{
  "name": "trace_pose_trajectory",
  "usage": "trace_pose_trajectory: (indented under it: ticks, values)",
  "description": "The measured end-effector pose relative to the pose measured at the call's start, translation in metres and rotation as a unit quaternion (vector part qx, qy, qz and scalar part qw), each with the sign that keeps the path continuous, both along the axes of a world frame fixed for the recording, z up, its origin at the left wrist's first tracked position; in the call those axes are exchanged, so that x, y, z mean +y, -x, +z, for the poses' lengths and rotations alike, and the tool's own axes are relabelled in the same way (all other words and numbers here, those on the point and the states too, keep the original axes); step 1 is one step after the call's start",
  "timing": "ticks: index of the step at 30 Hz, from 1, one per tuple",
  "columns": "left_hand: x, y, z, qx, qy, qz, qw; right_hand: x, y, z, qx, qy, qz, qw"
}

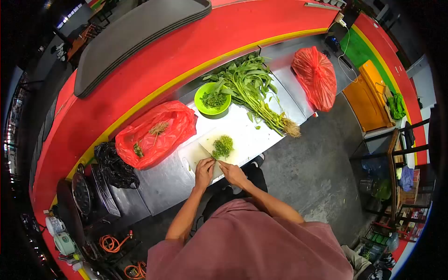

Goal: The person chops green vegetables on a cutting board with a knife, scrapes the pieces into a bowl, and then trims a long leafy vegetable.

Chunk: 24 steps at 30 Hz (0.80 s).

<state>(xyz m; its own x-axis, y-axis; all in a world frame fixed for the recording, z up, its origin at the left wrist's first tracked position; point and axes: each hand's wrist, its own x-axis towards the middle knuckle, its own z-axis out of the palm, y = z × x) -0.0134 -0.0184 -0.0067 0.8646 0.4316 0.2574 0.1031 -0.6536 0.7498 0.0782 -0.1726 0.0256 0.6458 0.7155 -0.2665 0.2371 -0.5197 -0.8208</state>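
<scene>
A knife (205, 150) lies with its thin blade slanting up and left over a pale cutting board (189, 156). My right hand (234, 174) is closed around its handle end. Close beside it, my left hand (204, 172) has its fingers drawn together at the base of the blade; what they pinch is hidden. Just beyond my fingers sits a small heap of finely chopped greens (223, 146) on the board. Behind that stands a lime-green bowl (200, 105) holding cut leaves (214, 100). A large bunch of long-stemmed leafy greens (247, 91) with roots lies to its right.
An open red plastic bag (158, 149) with plant scraps is at the left, near a black bag (114, 165) and a pan (82, 193). A tied red bag (316, 77) rests on the metal counter (161, 186) at the right. Dark trays (140, 37) top the red wall.
</scene>
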Motion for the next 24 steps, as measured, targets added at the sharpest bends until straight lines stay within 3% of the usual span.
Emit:
trace_pose_trajectory:
  ticks: [7,11,15,19,20,24]
  values:
    - [-0.006,0.0,-0.007,-0.03,0.018,0.034,0.999,-0.007,0.012,-0.01,0.002,0.015,-0.032,0.999]
    - [-0.005,-0.002,-0.005,-0.016,0.008,0.028,0.999,0.01,0.006,-0.023,-0.064,-0.014,-0.014,0.998]
    - [-0.003,0.0,-0.002,-0.007,0.014,0.034,0.999,0.021,-0.004,-0.019,-0.02,-0.032,-0.011,0.999]
    - [-0.003,0.001,-0.006,-0.022,0.023,0.035,0.999,0.007,0.0,-0.006,0.035,0.02,-0.009,0.999]
    - [-0.003,0.001,-0.008,-0.008,0.043,0.043,0.998,0.003,0.002,-0.01,0.046,-0.022,-0.013,0.999]
    - [-0.003,0.002,-0.006,-0.011,0.037,0.045,0.998,0.0,0.011,-0.009,-0.005,0.04,-0.018,0.999]
